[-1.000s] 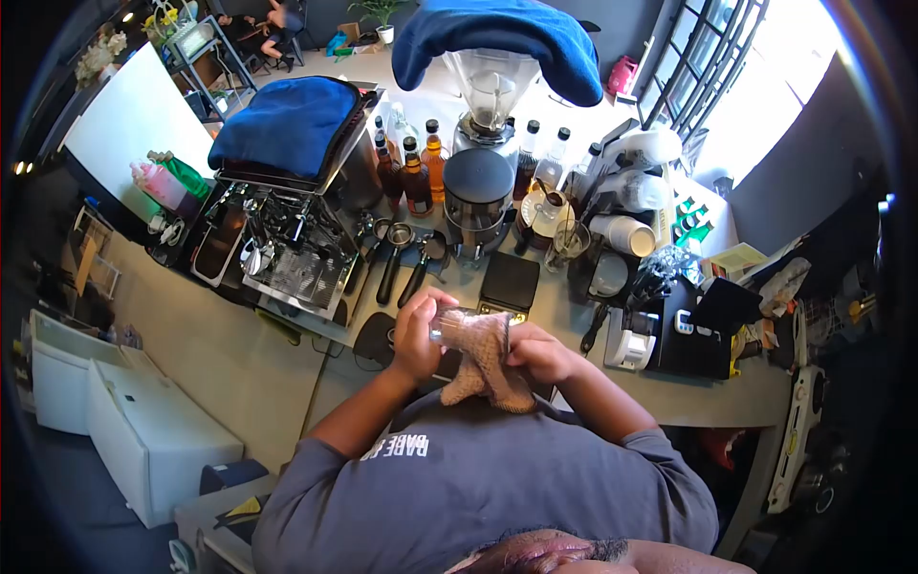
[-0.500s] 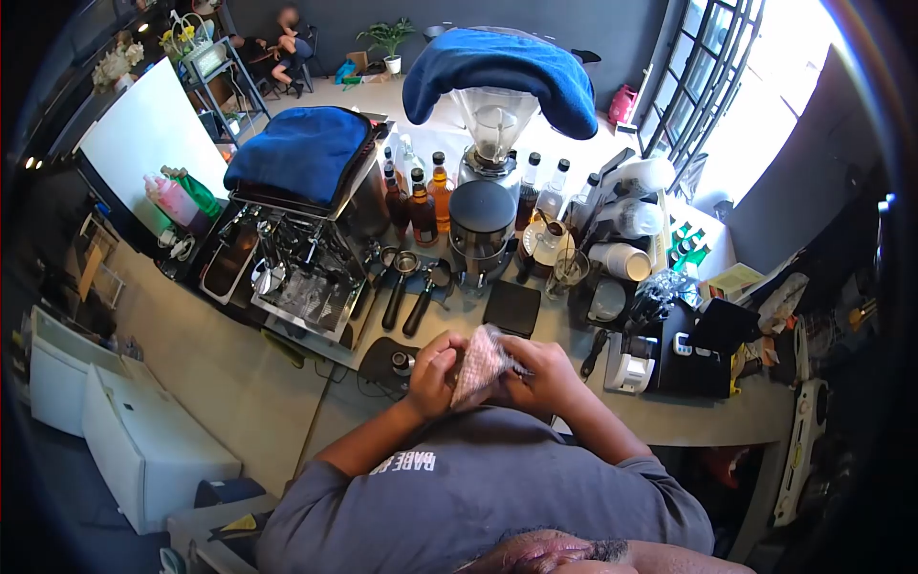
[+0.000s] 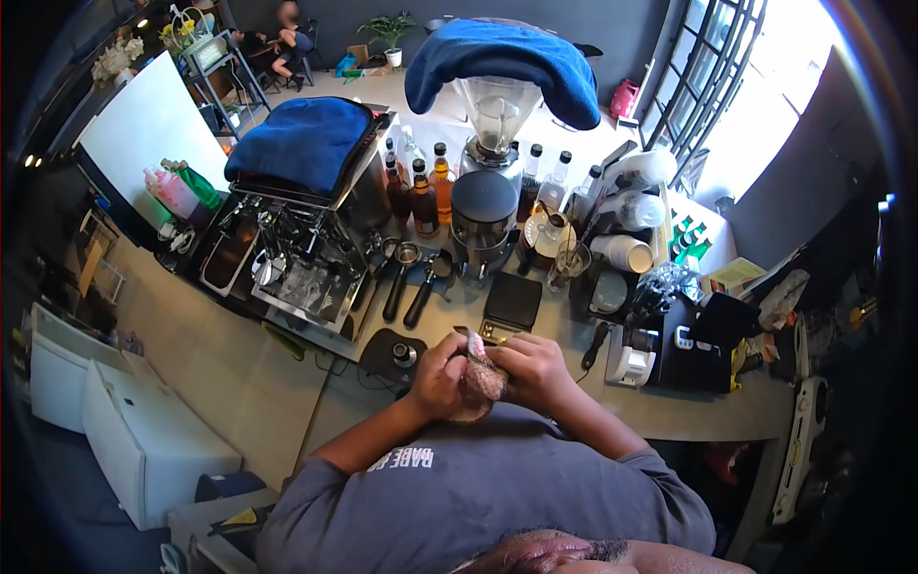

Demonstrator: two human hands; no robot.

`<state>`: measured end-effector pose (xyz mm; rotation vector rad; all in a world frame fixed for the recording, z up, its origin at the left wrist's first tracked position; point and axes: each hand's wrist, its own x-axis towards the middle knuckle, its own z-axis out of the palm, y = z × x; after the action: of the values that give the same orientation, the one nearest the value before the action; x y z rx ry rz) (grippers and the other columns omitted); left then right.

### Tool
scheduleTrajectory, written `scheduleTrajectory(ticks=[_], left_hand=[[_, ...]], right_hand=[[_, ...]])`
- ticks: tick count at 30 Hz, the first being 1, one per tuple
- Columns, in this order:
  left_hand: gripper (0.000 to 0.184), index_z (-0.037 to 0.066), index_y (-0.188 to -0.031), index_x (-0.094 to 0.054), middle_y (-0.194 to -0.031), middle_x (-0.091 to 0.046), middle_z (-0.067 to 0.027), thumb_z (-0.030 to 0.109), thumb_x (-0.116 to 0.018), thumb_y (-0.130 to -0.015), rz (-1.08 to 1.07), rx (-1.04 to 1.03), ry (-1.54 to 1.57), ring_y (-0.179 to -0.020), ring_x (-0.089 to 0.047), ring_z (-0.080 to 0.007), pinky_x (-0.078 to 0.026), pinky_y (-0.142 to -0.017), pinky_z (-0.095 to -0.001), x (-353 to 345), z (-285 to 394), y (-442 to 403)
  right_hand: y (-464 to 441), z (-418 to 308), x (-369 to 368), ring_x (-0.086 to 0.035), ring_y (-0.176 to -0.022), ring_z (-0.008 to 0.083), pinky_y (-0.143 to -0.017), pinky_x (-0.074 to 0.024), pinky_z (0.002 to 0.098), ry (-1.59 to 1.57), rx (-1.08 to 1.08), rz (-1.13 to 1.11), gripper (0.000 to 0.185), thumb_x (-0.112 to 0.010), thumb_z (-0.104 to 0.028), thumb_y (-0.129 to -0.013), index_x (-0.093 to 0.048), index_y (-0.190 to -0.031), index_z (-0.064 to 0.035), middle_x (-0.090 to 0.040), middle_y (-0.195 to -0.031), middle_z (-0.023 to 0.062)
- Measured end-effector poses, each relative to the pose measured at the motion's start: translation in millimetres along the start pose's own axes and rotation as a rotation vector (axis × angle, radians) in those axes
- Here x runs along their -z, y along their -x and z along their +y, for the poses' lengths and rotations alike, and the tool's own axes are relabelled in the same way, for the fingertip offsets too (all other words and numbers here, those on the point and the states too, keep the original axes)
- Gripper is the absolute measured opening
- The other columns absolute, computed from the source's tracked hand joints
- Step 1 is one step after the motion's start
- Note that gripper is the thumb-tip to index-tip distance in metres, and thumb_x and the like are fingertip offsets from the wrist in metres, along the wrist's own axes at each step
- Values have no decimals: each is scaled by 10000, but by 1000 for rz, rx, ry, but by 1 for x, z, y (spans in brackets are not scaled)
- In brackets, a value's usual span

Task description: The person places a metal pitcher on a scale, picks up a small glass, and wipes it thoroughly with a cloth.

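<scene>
A pinkish-brown textured cloth (image 3: 484, 383) is bunched between my two hands, close to my chest. My left hand (image 3: 441, 376) grips its left side with curled fingers. On the right side, my right hand (image 3: 532, 368) pinches the cloth near its top. A glass seen earlier in the cloth cannot be made out; the cloth and fingers may hide it. Just beyond my hands lies a black scale (image 3: 513, 300), and a tamper (image 3: 404, 355) stands on a dark mat to the left.
An espresso machine (image 3: 316, 277) stands left, with portafilters (image 3: 394, 287) beside it. The grinder (image 3: 483, 215) and syrup bottles (image 3: 424, 203) are behind. Glass vessels (image 3: 571, 260), stacked cups (image 3: 626, 253) and a small white printer (image 3: 632, 364) stand right. A seated person (image 3: 289, 48) is far off.
My hands have drawn closer together and lower than a second ago. The cloth is now bunched up, and the glass has gone out of sight.
</scene>
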<state>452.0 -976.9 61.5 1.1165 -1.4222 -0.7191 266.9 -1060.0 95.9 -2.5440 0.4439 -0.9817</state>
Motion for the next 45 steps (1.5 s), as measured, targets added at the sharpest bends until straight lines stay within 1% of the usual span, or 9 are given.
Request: scheduleTrajectory(ticks=[7, 9, 12, 20, 27, 32, 39, 43, 45], left_hand=[[272, -7, -1093, -544, -929, -598, -62, 193, -476, -921, -83, 247, 338, -860, -542, -123, -456, -793, -276, 5, 2, 3], [315, -15, -1137, -499, -883, -601, -98, 211, -494, -918, -10, 221, 155, -813, -572, -177, -468, -749, -313, 1, -3, 5], [315, -34, -1082, -494, -714, -576, -173, 228, -516, -908, 20, 258, -132, -680, -617, -325, -479, -643, -404, 4, 7, -6], [421, 17, -928, -579, -686, -583, -193, 432, -557, -860, 35, -428, -294, -613, -619, -381, -508, -582, -430, 16, -22, 1], [270, -14, -957, -539, -756, -581, -260, 243, -460, -940, 5, 125, -215, -651, -613, -444, -460, -578, -477, -6, -18, -3], [326, -9, -1042, -546, -724, -575, -172, 287, -495, -916, -15, -483, -334, -647, -603, -355, -477, -600, -437, 7, -21, 7], [282, -28, -1053, -538, -824, -619, -227, 140, -406, -869, -74, 237, -107, -732, -629, -371, -499, -684, -441, -7, -8, -8], [363, -20, -1105, -543, -908, -605, -207, 142, -470, -789, 53, -429, -162, -726, -599, -340, -502, -668, -421, -12, -16, 5], [320, -21, -1098, -531, -899, -588, -151, 110, -467, -812, 37, -186, -55, -725, -578, -219, -489, -653, -359, -15, -6, -1]], right_hand=[[-10, -6, 1, -643, -691, 377, -637, -518, 442, -54, -388, -279, 302, -818, -279, -680, -649, -842, -88, -648, -721, 138], [-8, -3, 2, -661, -730, 379, -661, -525, 453, -33, -404, -515, 303, -802, -319, -674, -647, -827, -108, -667, -744, 126], [-2, 3, -7, -661, -710, 359, -644, -515, 475, 53, -184, -267, 257, -745, -243, -745, -628, -916, -91, -658, -753, 115], [3, 6, -21, -673, -796, 411, -702, -525, 465, -496, -439, -513, 330, -758, -246, -783, -593, -971, -31, -690, -842, 188], [10, 20, -29, -667, -742, 372, -665, -524, 454, 79, -106, -71, 301, -761, -206, -720, -598, -931, -65, -649, -781, 153], [22, 22, -36, -664, -790, 420, -698, -516, 472, -679, -359, -358, 301, -740, -208, -788, -619, -1013, -50, -666, -809, 189], [15, 14, -23, -664, -727, 355, -647, -511, 472, 74, -164, -68, 306, -768, -283, -763, -589, -891, -71, -633, -748, 135], [21, 28, -29, -665, -722, 400, -636, -515, 464, -754, -282, -314, 298, -753, -266, -779, -597, -901, -43, -694, -831, 145], [23, 17, -26, -683, -747, 373, -656, -534, 453, -466, -326, -300, 305, -762, -270, -756, -594, -893, -55, -692, -815, 135]])
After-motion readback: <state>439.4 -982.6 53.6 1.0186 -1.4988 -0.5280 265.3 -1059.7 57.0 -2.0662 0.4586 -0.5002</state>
